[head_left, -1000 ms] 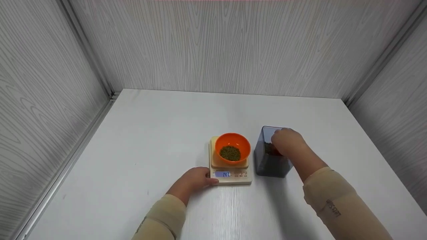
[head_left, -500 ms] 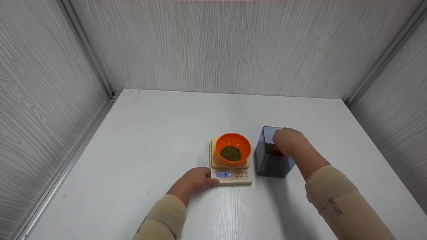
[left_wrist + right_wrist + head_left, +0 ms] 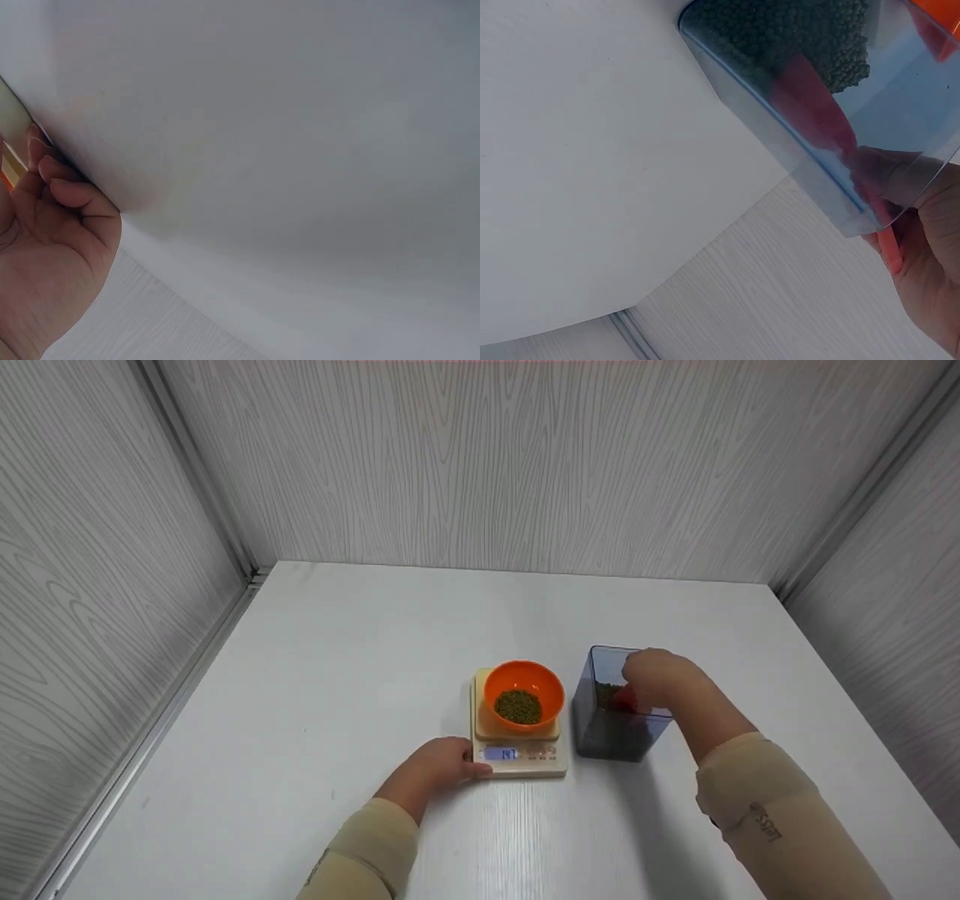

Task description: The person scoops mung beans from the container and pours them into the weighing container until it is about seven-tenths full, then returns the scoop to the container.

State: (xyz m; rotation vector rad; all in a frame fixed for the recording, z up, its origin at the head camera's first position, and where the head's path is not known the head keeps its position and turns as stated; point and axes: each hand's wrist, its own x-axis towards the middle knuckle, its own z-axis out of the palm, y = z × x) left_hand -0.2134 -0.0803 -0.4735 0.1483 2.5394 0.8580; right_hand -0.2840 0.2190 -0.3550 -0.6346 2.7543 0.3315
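An orange bowl (image 3: pixel 546 681) with small green beans (image 3: pixel 518 707) in its bottom stands on a cream kitchen scale (image 3: pixel 517 769), whose lit display reads about 147. My left hand (image 3: pixel 444 760) holds the scale's front left corner, thumb over the front and fingers curled at the side. To the right stands a clear bluish container (image 3: pixel 609 736) partly filled with the same green beans. Reaching into it, my right hand (image 3: pixel 664 679) grips a red scoop (image 3: pixel 814 105) by the handle. The scoop's head lies at the beans inside the container.
A white table (image 3: pixel 360 645) carries everything, with the container close beside the scale. Grey wood-grain panels stand behind the table (image 3: pixel 480 465) and along both sides.
My right hand has shifted slightly to the right inside the container, and more of the red scoop shows. The left hand, scale and bowl stay in place.
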